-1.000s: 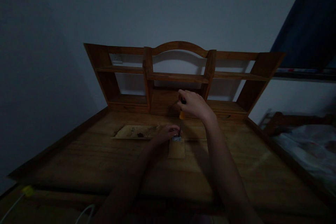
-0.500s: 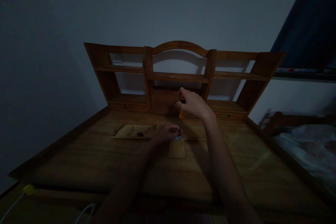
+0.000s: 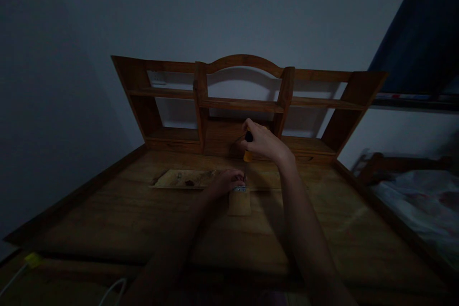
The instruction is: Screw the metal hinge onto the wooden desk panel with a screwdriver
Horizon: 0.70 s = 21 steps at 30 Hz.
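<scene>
My right hand is closed around the yellow-and-black handle of a screwdriver, held upright. Its thin shaft points down to a small metal hinge or bracket with holes; the contact at the tip is too dark to make out. Beside the shaft's lower end, my left hand has its fingers curled together against the metal piece. What those fingers pinch, if anything, is hidden. Under the metal piece lies a small light wooden block. Behind it a long rough-edged board runs left and right.
Everything lies on a wooden desk with raised side edges. A wooden shelf unit stands at the back against the wall. White cables and a yellow object are at the lower left. White plastic wrapping lies at the right.
The screwdriver's handle has turned slightly in my right hand, with more of its black part showing. My left hand stays by the metal piece. The whole view has shifted a little.
</scene>
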{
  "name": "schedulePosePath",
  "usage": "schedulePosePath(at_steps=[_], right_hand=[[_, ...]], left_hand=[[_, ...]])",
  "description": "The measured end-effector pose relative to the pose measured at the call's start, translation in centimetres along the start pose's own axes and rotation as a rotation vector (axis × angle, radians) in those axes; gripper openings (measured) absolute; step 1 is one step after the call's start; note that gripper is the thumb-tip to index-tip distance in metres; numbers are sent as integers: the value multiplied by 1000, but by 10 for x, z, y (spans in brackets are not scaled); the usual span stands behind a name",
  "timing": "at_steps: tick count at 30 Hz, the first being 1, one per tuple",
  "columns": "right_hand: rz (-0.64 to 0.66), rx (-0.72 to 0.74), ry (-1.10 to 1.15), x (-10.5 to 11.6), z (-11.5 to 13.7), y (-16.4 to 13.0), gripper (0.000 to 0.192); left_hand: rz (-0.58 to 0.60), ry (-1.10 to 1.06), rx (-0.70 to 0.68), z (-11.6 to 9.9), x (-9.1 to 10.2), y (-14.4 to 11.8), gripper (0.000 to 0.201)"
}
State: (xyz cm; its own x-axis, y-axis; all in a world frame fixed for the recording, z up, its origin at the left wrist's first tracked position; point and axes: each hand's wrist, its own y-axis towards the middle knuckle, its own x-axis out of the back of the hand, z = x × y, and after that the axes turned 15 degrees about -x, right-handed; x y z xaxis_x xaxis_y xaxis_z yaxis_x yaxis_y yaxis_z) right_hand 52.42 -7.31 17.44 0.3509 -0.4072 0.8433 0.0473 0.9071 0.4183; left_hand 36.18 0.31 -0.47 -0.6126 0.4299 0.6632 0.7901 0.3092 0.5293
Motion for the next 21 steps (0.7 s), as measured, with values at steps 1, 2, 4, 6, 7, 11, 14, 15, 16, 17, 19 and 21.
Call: schedulePosePath(at_steps=[1,2,4,6,7,11,14,15,16,17,19,21], right_hand=[[-4,-5,7,1,-1,0,29],[-8,-10,10,1,-1,0,29],[-3,-26,-3,1,-3,0,32],[17,-49,-25,1,-4,0,34],[29,-61,-29,2,-4,0,34],[78,-29,26,2,-3,0,31],[87,6,45,2,-1,0,36],[84,4,46,1,-1,0,37],[81,-4,45,1,-1,0,37],[76,-13,43,1,-2,0,36],[66,-25,36,0,-2,0,35],[66,-23,33,1,-2,0,32]], left_hand=[[6,36,2,-1,0,1,7],[14,70,7,-2,0,1,6],[36,117,20,-4,0,2,4],[52,126,33,-6,-1,1,2],[54,126,35,-7,-2,0,1],[36,135,26,-9,-4,-1,4],[30,133,41,-8,-7,-2,8],[30,136,45,-8,-7,-1,8],[30,141,45,-8,-8,-1,8],[27,144,44,-7,-9,-1,8],[22,148,45,-8,-10,-1,8],[18,151,51,-8,-10,-1,8]])
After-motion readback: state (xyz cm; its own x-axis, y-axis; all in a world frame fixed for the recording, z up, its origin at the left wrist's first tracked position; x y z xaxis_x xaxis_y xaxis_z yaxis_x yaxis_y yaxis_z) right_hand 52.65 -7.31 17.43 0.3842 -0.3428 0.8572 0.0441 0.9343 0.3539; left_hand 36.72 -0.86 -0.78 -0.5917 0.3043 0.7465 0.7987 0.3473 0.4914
